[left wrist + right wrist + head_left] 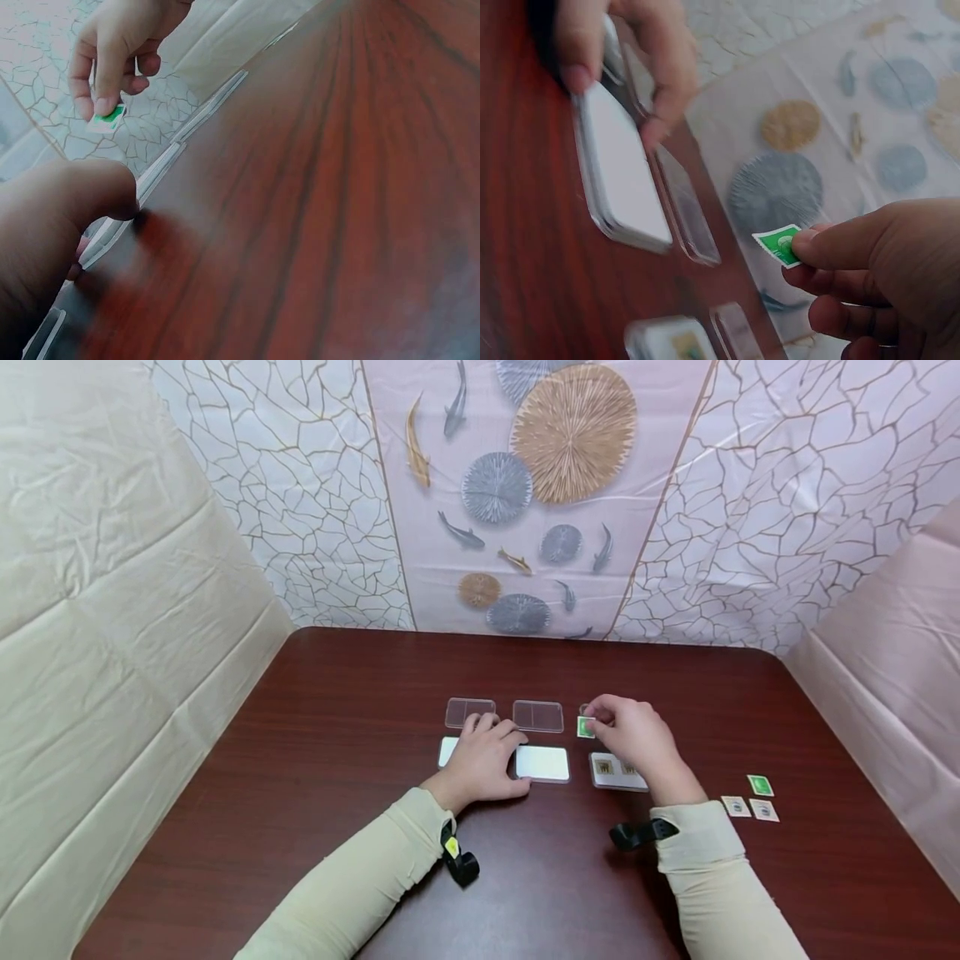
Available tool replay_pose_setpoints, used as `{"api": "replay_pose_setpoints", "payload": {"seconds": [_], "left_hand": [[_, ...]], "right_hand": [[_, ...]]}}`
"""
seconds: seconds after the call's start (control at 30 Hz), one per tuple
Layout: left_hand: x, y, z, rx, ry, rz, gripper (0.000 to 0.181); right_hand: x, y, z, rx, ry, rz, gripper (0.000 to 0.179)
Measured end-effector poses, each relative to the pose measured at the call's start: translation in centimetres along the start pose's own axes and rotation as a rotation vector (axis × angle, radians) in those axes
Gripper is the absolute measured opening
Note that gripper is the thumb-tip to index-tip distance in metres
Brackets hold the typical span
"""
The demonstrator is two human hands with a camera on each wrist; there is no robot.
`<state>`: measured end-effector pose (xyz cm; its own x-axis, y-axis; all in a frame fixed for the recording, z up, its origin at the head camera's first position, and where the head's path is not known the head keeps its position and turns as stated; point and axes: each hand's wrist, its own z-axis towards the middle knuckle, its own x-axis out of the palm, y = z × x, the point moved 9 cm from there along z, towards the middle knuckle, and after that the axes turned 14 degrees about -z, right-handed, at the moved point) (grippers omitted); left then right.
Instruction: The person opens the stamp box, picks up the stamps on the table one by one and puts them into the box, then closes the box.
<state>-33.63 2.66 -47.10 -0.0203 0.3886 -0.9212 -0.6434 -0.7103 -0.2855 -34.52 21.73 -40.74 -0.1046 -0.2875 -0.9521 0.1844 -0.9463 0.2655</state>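
My right hand [637, 735] pinches a small green postage stamp [777, 246] with white perforated edges between thumb and fingertip, raised above the table. Below that hand lies a shallow clear case [618, 781] with a pale insert and gold-toned stamps on it, partly hidden by the wrist. My left hand [483, 764] holds the middle white-filled case [543, 763], thumb on its near edge and a finger on its far edge. Another white-filled case [447, 750] lies mostly hidden under the left hand.
Behind the cases lie clear plastic lids [537, 716], one partly hidden by the right hand. At the right, a green stamp [761, 786] and two pale stamps [750, 808] lie on the brown table [360, 693]. Patterned cloth hangs behind the table.
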Motion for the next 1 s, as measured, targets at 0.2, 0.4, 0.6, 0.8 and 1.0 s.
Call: {"api": "replay_pose_setpoints", "payload": {"seconds": [0.2,0.4,0.6,0.8,1.0], "left_hand": [[-0.2,0.1,0.1,0.004,-0.006,-0.007,0.06],[-0.2,0.1,0.1,0.002,-0.026,-0.005,0.059],[-0.1,0.2,0.1,-0.008,-0.018,0.013,0.057],[0.1,0.3,0.2,-0.015,-0.004,0.016,0.058],[0.0,0.3,0.1,-0.017,-0.02,0.005,0.058]], "right_hand": [[1.6,1.6,0.1,0.018,0.067,0.074,0.011],[3.3,3.5,0.1,-0.033,0.089,0.117,0.008],[5.2,5.1,0.0,-0.074,0.127,0.144,0.005],[6.0,6.3,-0.2,-0.106,0.09,0.069,0.009],[5.8,7.3,-0.6,-0.131,0.019,-0.091,0.015]]}}
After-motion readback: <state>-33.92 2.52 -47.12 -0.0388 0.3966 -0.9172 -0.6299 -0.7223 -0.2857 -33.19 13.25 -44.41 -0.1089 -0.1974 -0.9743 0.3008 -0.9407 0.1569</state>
